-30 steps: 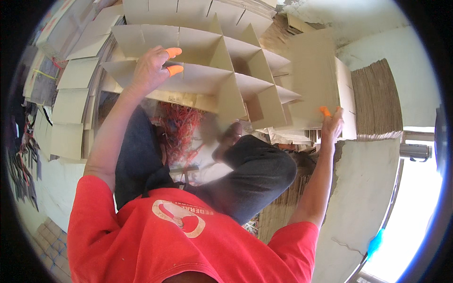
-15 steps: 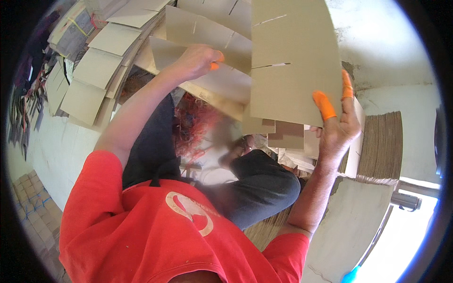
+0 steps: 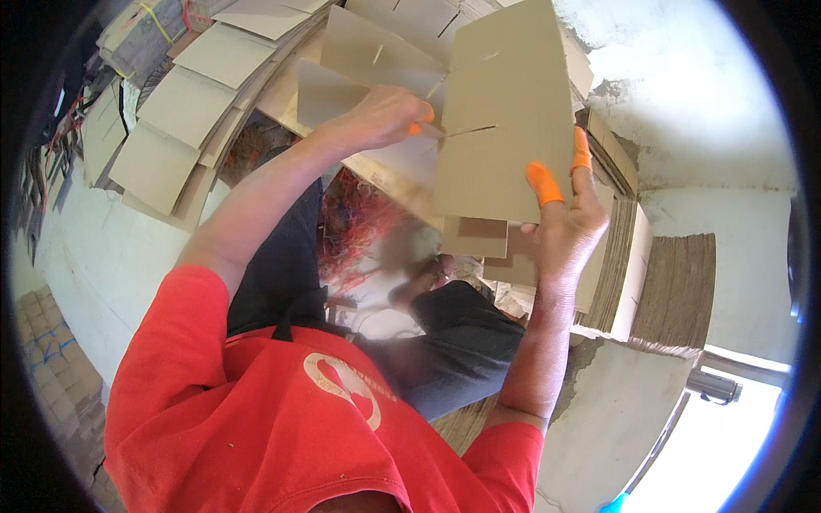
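A folded cardboard divider (image 3: 505, 111), made of slotted beige sheets, is held up in front of me. My left hand (image 3: 376, 120) grips its left side, an orange rubber tip on one finger near a slot. My right hand (image 3: 569, 218) holds the lower right edge of the front sheet, thumb and a finger capped in orange. The sheets lie nearly flat against each other. My red shirt and dark trousers fill the lower part of the view.
Stacks of flat cardboard sheets (image 3: 171, 128) fan out at the upper left. Piles of cardboard (image 3: 676, 291) stand at the right against a white wall (image 3: 701, 103). A tangle of red string (image 3: 359, 227) lies below the divider. Bundled stacks (image 3: 60, 368) sit at far left.
The divider was an open grid of cells a second ago; it has been collapsed flat and lifted closer. My right hand moved from its far edge to the front sheet's lower edge.
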`<state>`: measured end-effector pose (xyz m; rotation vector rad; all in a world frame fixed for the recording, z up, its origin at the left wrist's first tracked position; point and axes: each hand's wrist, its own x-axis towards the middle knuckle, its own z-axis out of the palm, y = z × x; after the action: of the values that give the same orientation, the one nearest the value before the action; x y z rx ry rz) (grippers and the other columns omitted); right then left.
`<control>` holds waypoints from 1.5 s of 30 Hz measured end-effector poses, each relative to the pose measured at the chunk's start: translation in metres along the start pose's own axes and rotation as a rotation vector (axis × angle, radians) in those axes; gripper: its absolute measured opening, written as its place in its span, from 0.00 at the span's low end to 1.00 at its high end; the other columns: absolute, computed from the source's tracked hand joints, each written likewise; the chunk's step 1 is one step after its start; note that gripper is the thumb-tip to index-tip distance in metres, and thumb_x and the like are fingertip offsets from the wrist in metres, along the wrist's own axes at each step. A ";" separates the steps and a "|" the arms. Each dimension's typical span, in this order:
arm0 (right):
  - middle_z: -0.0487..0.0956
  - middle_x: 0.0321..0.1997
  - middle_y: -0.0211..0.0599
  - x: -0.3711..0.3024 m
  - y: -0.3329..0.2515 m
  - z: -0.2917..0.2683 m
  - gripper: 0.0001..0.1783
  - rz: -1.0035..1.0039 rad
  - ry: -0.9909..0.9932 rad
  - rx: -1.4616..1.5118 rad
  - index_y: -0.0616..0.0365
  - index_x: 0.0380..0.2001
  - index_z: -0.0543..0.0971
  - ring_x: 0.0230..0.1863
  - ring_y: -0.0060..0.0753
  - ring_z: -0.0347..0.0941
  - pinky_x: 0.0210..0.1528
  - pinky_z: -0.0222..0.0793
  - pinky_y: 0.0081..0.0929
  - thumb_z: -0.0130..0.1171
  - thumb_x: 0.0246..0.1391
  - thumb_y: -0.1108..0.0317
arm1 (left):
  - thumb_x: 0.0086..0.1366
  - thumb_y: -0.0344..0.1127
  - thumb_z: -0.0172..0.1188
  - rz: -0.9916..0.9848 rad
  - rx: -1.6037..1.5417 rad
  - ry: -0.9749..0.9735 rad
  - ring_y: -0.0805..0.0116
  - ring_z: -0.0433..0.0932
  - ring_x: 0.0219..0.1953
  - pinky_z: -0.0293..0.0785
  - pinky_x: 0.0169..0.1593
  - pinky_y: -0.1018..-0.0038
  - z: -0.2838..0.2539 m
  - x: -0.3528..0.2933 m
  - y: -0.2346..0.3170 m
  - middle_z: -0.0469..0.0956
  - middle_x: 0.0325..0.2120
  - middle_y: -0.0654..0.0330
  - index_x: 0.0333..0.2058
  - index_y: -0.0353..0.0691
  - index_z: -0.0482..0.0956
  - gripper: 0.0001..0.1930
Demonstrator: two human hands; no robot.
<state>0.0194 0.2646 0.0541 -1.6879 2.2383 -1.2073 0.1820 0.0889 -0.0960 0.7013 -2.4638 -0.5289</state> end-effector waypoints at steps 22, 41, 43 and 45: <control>0.80 0.33 0.52 0.024 0.038 0.068 0.26 -0.244 -0.418 -0.043 0.71 0.54 0.69 0.22 0.38 0.74 0.23 0.70 0.34 0.59 0.51 0.76 | 0.52 0.29 0.63 0.026 0.017 0.034 0.47 0.77 0.35 0.72 0.38 0.56 0.000 0.010 0.000 0.79 0.27 0.50 0.31 0.40 0.81 0.07; 0.68 0.57 0.47 -0.078 0.286 -0.102 0.44 0.527 0.064 -1.185 0.60 0.64 0.60 0.60 0.47 0.61 0.56 0.58 0.53 0.65 0.50 0.49 | 0.51 0.28 0.66 -0.052 -0.040 -0.005 0.52 0.79 0.32 0.72 0.37 0.63 0.001 0.008 -0.001 0.79 0.28 0.49 0.34 0.34 0.81 0.10; 0.69 0.54 0.48 -0.087 0.293 -0.101 0.45 0.543 -0.060 -1.252 0.62 0.62 0.61 0.58 0.47 0.63 0.55 0.59 0.51 0.66 0.48 0.47 | 0.51 0.27 0.66 -0.051 -0.042 -0.005 0.53 0.79 0.31 0.72 0.36 0.65 0.000 0.008 -0.002 0.79 0.28 0.49 0.34 0.34 0.81 0.10; 0.70 0.49 0.43 -0.086 0.297 -0.100 0.41 0.483 -0.038 -1.282 0.62 0.56 0.66 0.55 0.46 0.65 0.50 0.62 0.48 0.68 0.45 0.49 | 0.51 0.27 0.66 -0.057 -0.039 -0.018 0.54 0.79 0.31 0.73 0.36 0.66 -0.002 0.008 -0.001 0.79 0.28 0.50 0.34 0.34 0.81 0.10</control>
<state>-0.2277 0.4136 -0.0959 -1.0704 3.3190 0.5301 0.1774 0.0827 -0.0918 0.7563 -2.4494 -0.6062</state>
